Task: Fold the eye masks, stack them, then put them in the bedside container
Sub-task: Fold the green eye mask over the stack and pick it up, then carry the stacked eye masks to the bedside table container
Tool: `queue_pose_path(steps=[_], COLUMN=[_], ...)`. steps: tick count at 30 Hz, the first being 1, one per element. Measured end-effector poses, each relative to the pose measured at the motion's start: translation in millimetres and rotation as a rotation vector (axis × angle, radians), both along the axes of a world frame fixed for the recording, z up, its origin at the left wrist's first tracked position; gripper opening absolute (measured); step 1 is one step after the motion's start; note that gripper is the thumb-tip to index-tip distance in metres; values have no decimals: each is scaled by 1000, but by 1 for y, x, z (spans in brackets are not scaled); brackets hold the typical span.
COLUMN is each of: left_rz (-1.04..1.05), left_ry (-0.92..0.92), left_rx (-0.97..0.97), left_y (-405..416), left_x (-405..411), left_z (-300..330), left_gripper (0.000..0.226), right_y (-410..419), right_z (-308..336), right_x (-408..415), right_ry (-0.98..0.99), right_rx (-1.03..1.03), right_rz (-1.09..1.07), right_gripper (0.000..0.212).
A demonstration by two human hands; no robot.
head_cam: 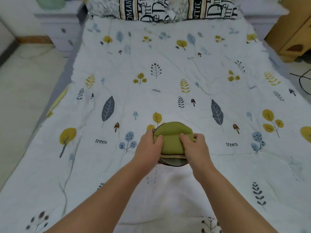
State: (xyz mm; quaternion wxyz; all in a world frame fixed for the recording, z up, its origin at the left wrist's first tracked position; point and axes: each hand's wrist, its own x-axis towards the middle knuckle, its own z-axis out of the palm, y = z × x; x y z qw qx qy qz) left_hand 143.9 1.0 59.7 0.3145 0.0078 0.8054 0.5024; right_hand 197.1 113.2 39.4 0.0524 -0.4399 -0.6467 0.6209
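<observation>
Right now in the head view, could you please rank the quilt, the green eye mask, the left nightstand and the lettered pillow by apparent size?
1. quilt
2. lettered pillow, cropped by the frame
3. left nightstand, farther off, so unsure against the pillow
4. green eye mask

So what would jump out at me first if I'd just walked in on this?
Probably the green eye mask, folded and pressed between the left hand and right hand low in the middle of the bed, atop other masks. Around it spreads the white quilt printed with leaves, with lettered pillows at the top.
</observation>
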Motion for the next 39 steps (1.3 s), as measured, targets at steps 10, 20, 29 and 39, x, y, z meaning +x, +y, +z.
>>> queue_pose_path(steps=[10, 20, 29, 39], left_rz=[223, 433, 574, 654], left_ry=[98, 124, 235, 201], left_rx=[124, 178, 187, 193], left_y=[-102, -230, -387, -579], left_x=[33, 68, 99, 141], left_z=[116, 199, 256, 286], left_gripper=[16, 14, 13, 20], right_y=[-84, -205, -362, -552], right_z=[128, 211, 267, 299], right_x=[24, 33, 45, 76], right_ry=[110, 177, 267, 269], right_rx=[-27, 11, 26, -13], right_rz=[247, 438, 578, 726], right_gripper=[26, 27, 23, 22])
